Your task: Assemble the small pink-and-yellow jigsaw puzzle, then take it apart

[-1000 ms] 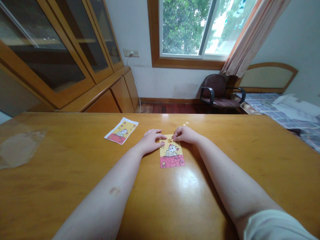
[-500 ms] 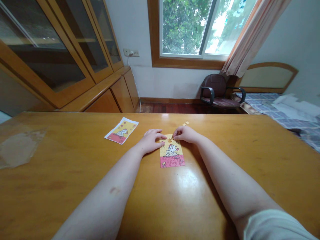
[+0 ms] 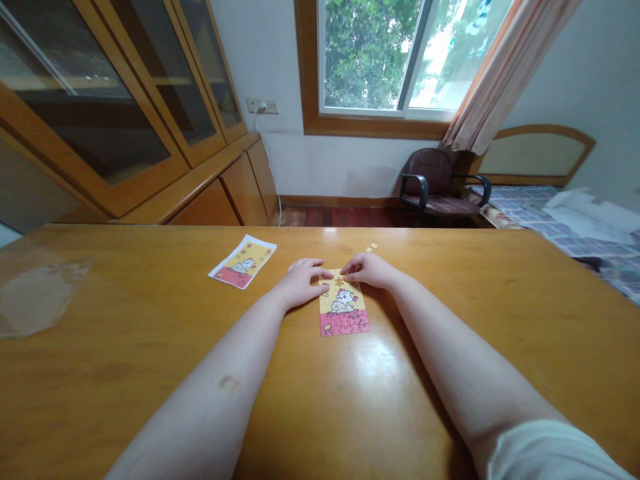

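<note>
A small jigsaw puzzle [image 3: 344, 311] with a yellow top, a white cartoon animal and a pink bottom lies on the wooden table [image 3: 150, 347]. My left hand [image 3: 300, 281] rests flat at its top-left corner, fingers stretched onto the edge. At the puzzle's top edge my right hand [image 3: 369, 269] is curled, fingertips pinched at what looks like a small yellow piece. A gap shows near the top middle of the puzzle.
A reference card [image 3: 243, 261] with the same picture lies to the left. A few loose yellow pieces [image 3: 371, 248] sit beyond my right hand. A clear plastic bag [image 3: 40, 297] lies at far left. A chair [image 3: 440, 183], cabinets and a bed stand behind the table.
My right hand's fingertips have shifted slightly left along the puzzle's top edge. My left hand has stayed put.
</note>
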The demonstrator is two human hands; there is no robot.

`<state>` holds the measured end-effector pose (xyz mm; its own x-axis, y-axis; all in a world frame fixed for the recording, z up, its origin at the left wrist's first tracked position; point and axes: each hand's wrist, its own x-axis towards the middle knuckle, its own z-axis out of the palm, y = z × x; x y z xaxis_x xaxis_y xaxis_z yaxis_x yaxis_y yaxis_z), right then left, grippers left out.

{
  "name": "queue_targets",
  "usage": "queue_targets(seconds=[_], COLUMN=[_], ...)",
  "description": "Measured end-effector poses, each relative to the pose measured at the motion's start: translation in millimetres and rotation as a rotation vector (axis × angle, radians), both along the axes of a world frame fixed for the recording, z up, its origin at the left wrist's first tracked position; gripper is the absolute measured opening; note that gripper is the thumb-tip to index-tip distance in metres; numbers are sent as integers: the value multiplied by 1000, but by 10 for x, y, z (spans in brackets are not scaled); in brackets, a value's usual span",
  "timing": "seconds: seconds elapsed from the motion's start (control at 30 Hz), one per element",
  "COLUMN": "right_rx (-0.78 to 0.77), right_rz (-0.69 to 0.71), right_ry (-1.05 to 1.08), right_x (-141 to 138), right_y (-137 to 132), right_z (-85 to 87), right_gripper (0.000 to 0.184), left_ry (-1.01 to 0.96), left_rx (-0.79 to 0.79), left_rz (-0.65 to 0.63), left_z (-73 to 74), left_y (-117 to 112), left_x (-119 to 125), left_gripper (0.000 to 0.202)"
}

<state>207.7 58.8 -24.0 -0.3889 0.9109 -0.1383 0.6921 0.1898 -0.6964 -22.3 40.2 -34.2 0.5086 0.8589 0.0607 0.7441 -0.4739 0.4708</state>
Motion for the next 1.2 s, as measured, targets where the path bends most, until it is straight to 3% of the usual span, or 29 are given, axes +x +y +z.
queue_targets(seconds=[0.63, 0.87, 1.2], right_rx=[62, 270, 324], right_rz=[53, 27, 97], right_ry=[-42, -67, -241], right_x=[4, -59, -143], right_y=[8, -20, -55], right_z=[-13, -19, -11], right_gripper=[19, 16, 23], left_ry=[3, 44, 120], left_rx=[10, 20, 9], left_rz=[-8, -16, -25], left_z=[-30, -16, -1], left_y=[15, 3, -13], left_x=[-9, -6, 7], left_gripper=[33, 45, 46])
